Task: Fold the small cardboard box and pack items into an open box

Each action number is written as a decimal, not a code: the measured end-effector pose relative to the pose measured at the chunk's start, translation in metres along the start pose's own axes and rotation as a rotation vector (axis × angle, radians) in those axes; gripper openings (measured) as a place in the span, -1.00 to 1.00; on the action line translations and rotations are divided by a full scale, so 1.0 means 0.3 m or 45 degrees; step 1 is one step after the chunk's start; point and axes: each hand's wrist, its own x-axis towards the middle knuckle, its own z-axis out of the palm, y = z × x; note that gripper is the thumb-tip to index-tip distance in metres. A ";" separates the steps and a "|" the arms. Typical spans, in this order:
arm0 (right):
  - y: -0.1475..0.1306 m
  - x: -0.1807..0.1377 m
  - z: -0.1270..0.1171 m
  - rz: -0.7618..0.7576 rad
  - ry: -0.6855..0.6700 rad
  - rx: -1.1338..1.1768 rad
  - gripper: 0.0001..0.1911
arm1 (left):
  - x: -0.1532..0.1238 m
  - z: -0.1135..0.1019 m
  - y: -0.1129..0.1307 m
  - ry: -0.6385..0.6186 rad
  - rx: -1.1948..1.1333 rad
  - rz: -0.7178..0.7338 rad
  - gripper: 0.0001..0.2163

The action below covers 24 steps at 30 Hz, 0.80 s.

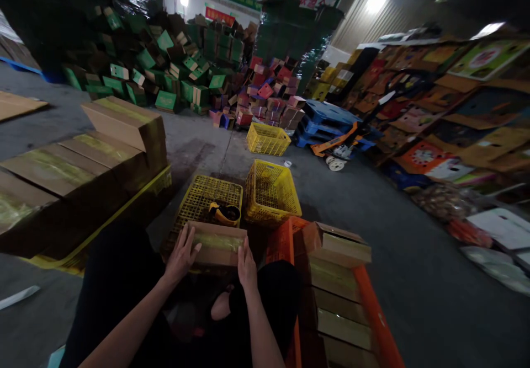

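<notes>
A small cardboard box (218, 244) with a shiny strip of yellowish tape along its top is in front of my knees, at the near edge of an upturned yellow crate (199, 194). My left hand (181, 255) grips its left end, thumb on the top face and fingers along the edge. At the opposite end, my right hand (247, 263) presses against the side, so the box is held between both palms. Just beyond it, a yellow-and-black tape dispenser (224, 213) lies on the crate. The undersides of both hands are hidden.
An orange crate (368, 296) of cardboard boxes stands at my right. Taped boxes (53, 164) fill a yellow crate on my left. Ahead are two yellow crates (273, 191), blue pallets (327, 120), an orange pallet jack (337, 144) and heaped green cartons (165, 100).
</notes>
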 end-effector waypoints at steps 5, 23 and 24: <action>0.010 0.006 0.006 0.077 0.022 0.129 -0.21 | 0.007 0.004 -0.017 -0.107 -0.153 -0.251 -0.32; -0.212 -0.092 0.148 -0.464 -0.048 -0.696 -0.31 | -0.040 -0.006 0.070 -0.143 0.229 0.362 -0.47; -0.233 -0.094 0.173 -0.504 -0.108 -0.689 -0.32 | -0.041 -0.006 0.079 -0.171 0.249 0.382 -0.46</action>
